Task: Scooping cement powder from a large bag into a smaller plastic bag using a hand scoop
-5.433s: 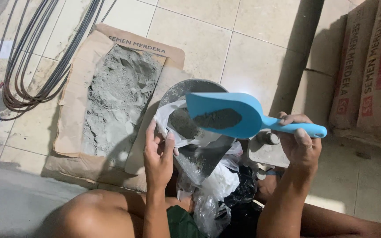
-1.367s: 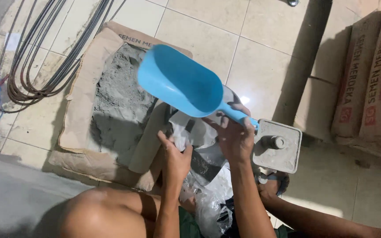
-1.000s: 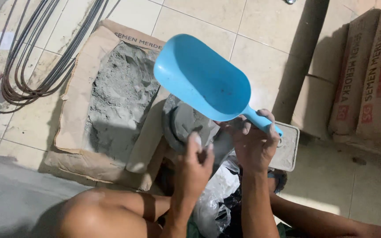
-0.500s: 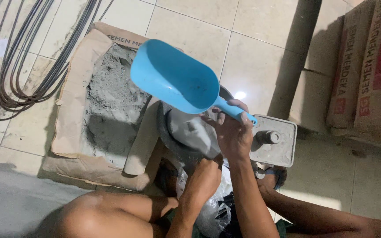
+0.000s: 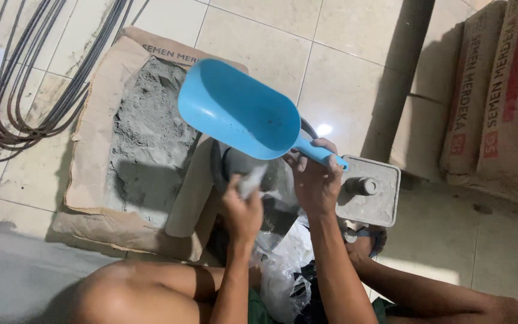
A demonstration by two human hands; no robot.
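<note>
My right hand (image 5: 318, 183) grips the handle of a light blue plastic scoop (image 5: 238, 110), held up and empty, its mouth pointing up-left. Below it my left hand (image 5: 243, 211) pinches the top of a clear plastic bag (image 5: 277, 216) with grey powder inside. The bag rests over a round grey pan (image 5: 226, 165), mostly hidden by the scoop and hands. To the left lies a torn brown paper sack (image 5: 94, 126) spread open with a heap of grey cement powder (image 5: 145, 132).
A small grey scale platform with a metal weight (image 5: 368, 191) sits to the right. Stacked full cement sacks (image 5: 499, 102) fill the right edge. Bent steel rods (image 5: 31, 90) lie at the upper left on the tiled floor. More crumpled plastic bags (image 5: 283, 276) lie between my legs.
The scoop was emptied of grey powder and raised. My left hand moved from the bag's lower part up to its top, gathering it. The right hand stays on the scoop handle.
</note>
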